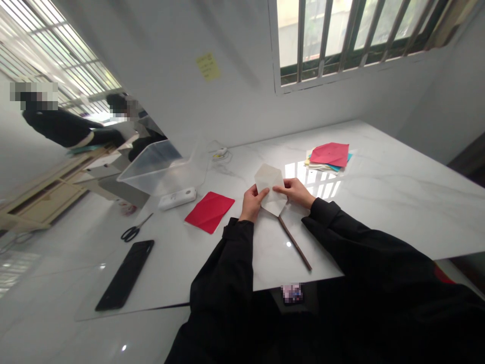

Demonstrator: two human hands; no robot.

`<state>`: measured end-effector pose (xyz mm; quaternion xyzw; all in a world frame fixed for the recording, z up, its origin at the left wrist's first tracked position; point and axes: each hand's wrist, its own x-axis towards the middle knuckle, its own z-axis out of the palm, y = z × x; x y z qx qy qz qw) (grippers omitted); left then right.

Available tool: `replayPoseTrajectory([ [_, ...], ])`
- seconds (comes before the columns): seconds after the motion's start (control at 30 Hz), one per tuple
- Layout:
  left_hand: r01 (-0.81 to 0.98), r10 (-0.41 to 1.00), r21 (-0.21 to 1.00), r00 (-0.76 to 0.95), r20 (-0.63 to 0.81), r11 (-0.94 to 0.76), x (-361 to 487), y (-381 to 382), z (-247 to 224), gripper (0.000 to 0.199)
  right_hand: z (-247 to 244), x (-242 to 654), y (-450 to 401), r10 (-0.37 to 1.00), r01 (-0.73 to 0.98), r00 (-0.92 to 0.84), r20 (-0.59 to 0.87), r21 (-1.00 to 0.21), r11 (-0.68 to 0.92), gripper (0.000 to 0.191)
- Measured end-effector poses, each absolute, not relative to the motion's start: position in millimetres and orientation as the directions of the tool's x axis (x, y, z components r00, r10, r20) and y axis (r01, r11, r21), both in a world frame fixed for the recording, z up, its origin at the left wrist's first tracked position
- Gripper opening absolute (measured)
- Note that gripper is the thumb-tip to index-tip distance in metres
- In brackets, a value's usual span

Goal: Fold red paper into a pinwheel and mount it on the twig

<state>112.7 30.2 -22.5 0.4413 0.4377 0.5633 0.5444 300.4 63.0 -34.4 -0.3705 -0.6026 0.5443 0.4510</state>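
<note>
A white marble table (394, 217) stretches ahead of both hands, and two other people (56, 126) in dark clothes are well off past the left hand. Beyond the left hand stand a clear plastic bin (159, 169) and a white power strip (177, 198). A black phone (125, 275) lies farther left, and a red paper sheet (209, 212) lies just beside the left hand. Past the right hand is a stack of coloured paper (329, 157). The left hand (253, 202) and right hand (295, 192) pinch a folded cream paper (270, 182) between them, fingers closed on its edges. A thin brown stick (294, 242) lies just below the paper, near the right hand, and black scissors (134, 227) lie left of the left hand.
</note>
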Motion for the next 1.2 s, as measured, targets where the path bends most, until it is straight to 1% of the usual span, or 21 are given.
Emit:
replayPoseTrajectory([
  [0.17,-0.223,1.0,0.975,-0.026,0.014,-0.019,112.7,29.3,-21.4,0.062,-31.7,300.4,60.8,0.938,-0.029,-0.325,0.12,-0.993,0.117,0.049],
  [0.4,-0.173,0.998,0.984,-0.052,0.024,-0.033,112.1,28.3,-20.7,0.059,-29.9,299.9,59.3,0.933,0.002,-0.349,0.087,-0.996,0.094,0.047],
  [0.6,-0.167,0.998,0.985,-0.059,0.022,-0.032,112.9,27.8,-19.2,0.057,-28.2,297.9,57.8,0.937,0.04,-0.335,0.098,-0.992,0.118,0.047],
  [0.73,-0.166,0.999,0.986,-0.038,0.027,-0.033,112.7,27.5,-18.6,0.056,-25.9,297.8,56.9,0.941,0.059,-0.324,0.1,-0.99,0.126,0.045],
  [0.9,-0.18,1.0,0.983,-0.007,0.02,-0.021,111.4,26.0,-18.6,0.06,-26.5,298.1,57.2,0.942,0.042,-0.323,0.089,-0.993,0.109,0.042],
  [1.07,-0.175,0.999,0.985,0.035,0.011,-0.004,113.6,28.3,-20.5,0.063,-28.3,297.8,60.4,0.952,0.061,-0.288,0.103,-0.99,0.125,0.035],
  [1.13,-0.151,1.0,0.988,-0.017,0.014,-0.017,112.5,29.6,-17.8,0.063,-29.0,298.5,62.3,0.955,0.043,-0.279,0.099,-0.992,0.115,0.034],
  [1.2,-0.056,0.983,0.994,-0.168,0.079,-0.089,108.3,26.0,-8.8,0.058,-29.7,299.9,63.5,0.96,0.017,-0.265,0.089,-0.995,0.097,0.035],
])
